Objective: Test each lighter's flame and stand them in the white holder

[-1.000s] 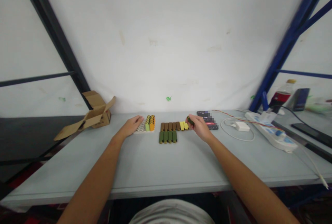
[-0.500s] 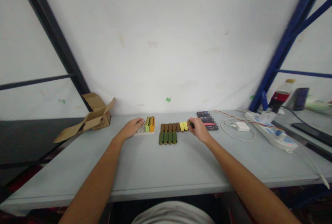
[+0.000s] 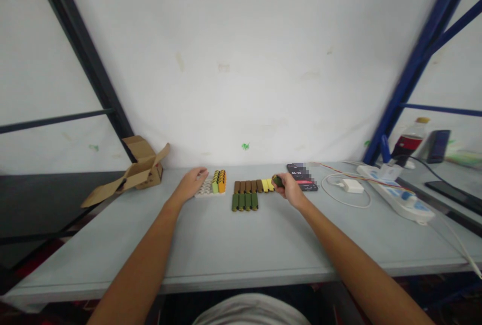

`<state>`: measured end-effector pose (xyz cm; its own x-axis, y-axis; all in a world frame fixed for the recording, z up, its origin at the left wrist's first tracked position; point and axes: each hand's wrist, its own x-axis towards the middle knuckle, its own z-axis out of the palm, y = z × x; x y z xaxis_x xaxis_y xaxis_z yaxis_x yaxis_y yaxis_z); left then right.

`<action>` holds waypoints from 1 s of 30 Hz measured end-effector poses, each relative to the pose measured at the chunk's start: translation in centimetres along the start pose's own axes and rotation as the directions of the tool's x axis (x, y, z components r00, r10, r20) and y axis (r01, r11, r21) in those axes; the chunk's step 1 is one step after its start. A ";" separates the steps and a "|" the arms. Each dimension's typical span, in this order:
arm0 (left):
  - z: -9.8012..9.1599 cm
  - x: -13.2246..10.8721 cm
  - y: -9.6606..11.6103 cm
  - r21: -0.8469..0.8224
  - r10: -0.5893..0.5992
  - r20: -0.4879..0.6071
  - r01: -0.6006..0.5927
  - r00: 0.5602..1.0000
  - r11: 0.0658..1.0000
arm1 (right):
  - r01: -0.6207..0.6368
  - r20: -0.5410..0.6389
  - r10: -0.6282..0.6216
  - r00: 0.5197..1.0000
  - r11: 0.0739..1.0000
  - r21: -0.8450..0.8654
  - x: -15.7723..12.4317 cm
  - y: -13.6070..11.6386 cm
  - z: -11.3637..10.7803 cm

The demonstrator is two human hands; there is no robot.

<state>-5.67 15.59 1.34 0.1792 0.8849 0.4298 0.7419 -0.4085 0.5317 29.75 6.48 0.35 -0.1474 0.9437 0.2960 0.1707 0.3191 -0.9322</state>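
My left hand (image 3: 189, 185) lies at the left end of a white holder (image 3: 204, 190) with rows of round sockets, its fingers stretched out by the holder's far edge. Light green cylinders (image 3: 215, 186) and orange cylinders (image 3: 222, 184) with dark tops stand upright at its right end. Pinched in my right hand (image 3: 289, 189) is a dark green battery-like cylinder (image 3: 277, 181), partly covered by the fingers. Left of that hand lie yellow cylinders (image 3: 267, 185) and a row of brown cylinders (image 3: 247, 187). Nearer to me lies a row of green cylinders (image 3: 245, 202).
An opened cardboard box (image 3: 145, 172) stands at the left. Right of my right hand lie a phone (image 3: 302, 177), a white charger (image 3: 353, 186) with its cable, and a power strip (image 3: 399, 197). A drink bottle (image 3: 408, 139) stands behind the strip.
The cylinder in my right hand has turned, so more of its green side shows. My left hand stays beside the holder, and the view has shifted slightly.
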 end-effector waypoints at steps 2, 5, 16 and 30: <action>-0.4 0.0 1.6 0.002 0.031 -0.168 -0.031 0.985 1.000 | -0.001 -0.014 0.001 1.000 0.999 0.047 -0.2 -0.3 0.3; -0.6 -0.8 5.5 -0.057 0.111 -0.252 -0.129 0.961 0.990 | 0.022 0.011 -0.023 1.000 0.994 0.104 -0.6 -0.8 1.2; 5.2 -4.8 14.2 -0.433 0.483 0.121 -0.392 0.867 0.812 | 0.250 0.250 -0.228 0.941 0.966 -0.060 -2.2 -0.9 5.5; -0.7 0.3 -0.3 -0.269 -0.061 -0.168 0.014 0.984 0.963 | 0.346 0.242 -0.267 0.933 0.850 -0.397 -0.7 -0.2 1.8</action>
<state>-6.28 15.81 1.89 0.0222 0.8580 0.5132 0.5435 -0.4412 0.7141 28.01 5.60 -0.02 -0.4190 0.7741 0.4745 0.4810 0.6325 -0.6071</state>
